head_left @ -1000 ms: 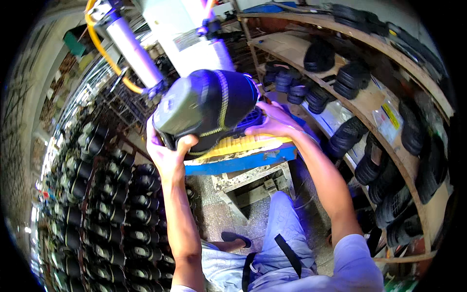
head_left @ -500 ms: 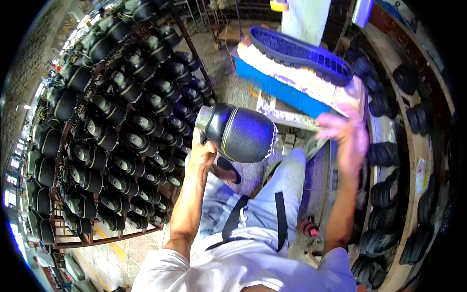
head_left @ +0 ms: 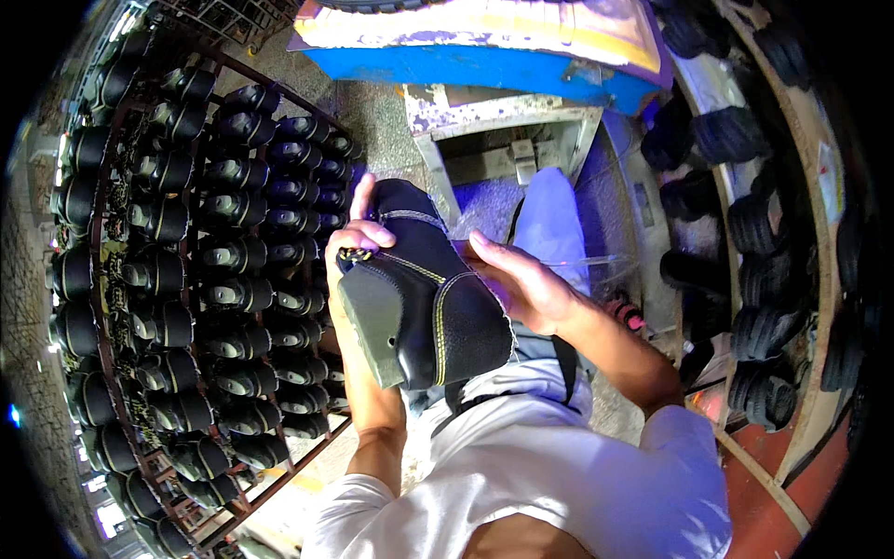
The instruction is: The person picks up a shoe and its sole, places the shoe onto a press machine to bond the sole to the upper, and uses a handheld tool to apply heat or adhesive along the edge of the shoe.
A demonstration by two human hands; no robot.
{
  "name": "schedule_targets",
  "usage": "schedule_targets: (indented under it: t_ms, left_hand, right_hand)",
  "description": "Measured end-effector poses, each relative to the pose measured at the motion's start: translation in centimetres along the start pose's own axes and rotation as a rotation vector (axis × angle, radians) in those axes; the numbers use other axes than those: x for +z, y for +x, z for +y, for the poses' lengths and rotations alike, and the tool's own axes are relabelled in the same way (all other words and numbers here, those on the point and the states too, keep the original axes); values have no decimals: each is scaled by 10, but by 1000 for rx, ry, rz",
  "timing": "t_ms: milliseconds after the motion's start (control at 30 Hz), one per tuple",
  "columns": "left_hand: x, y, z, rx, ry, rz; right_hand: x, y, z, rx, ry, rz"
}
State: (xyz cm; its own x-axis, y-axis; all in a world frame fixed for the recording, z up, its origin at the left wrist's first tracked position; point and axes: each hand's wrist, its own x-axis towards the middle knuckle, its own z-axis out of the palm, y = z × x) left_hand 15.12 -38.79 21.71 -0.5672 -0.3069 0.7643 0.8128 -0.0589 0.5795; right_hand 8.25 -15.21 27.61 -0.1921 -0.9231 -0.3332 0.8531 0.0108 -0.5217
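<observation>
A black leather boot upper (head_left: 399, 296) with yellow stitching is stretched over a green last (head_left: 371, 321), tilted in front of my chest. My left hand (head_left: 358, 244) grips it by the laced side, index finger pointing up along the boot. Yellow-and-black laces show beside those fingers. My right hand (head_left: 526, 279) lies against the boot's right side, thumb apart and fingers stretched flat; the fingertips are hidden behind the boot. Part of a black rubber sole (head_left: 382, 5) shows at the top edge, on the bench.
On my left stands a rack (head_left: 279, 484) filled with many similar boots on lasts. Ahead is a blue-sided bench (head_left: 447, 65) on a worn pale metal frame (head_left: 424, 140). Shelves (head_left: 792, 121) of dark soles curve along the right.
My right hand has come from beside the bench to the boot. The boot has been turned, showing its laces and side. My view has shifted, leaving the sole mostly out of frame.
</observation>
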Motion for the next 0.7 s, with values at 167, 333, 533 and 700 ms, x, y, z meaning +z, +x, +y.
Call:
schedule_targets:
  t_ms: [167,333,533,700]
  left_hand:
    - [33,14,62,-526,-113,376]
    - [7,-11,119,-727,357,367]
    - [53,-11,116,-1050,493,923]
    - [10,-20,86,-1045,84,775]
  right_hand:
    - [13,7,-4,-64,-136,-60]
    - [30,24,-10,-172,-202,0]
    - [21,63,18,-404,-589,196]
    - [12,66,19,-373,-554,200]
